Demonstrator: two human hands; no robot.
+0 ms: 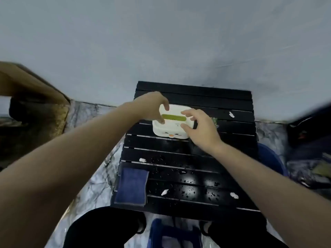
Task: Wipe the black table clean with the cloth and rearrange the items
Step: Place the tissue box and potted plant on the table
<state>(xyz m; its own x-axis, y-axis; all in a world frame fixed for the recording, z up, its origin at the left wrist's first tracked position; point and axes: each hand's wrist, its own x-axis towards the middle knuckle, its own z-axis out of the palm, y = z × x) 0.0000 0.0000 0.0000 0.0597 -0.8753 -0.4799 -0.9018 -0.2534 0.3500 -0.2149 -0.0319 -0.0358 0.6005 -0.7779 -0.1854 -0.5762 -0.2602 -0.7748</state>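
Both hands on white box [172,122] with green lid strip, far-centre of black slatted table [197,158]. Left hand [152,108] pinches box's left edge; right hand [198,127] grips right edge. Folded blue cloth [131,186] at near-left corner. 4 white scraps, water droplets across slats.

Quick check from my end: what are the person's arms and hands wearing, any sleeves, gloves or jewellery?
Both forearms are bare for all of their visible length, with no sleeves in view. The left hand and right hand are ungloved. No watch, ring or bracelet shows, though the picture is somewhat blurred.
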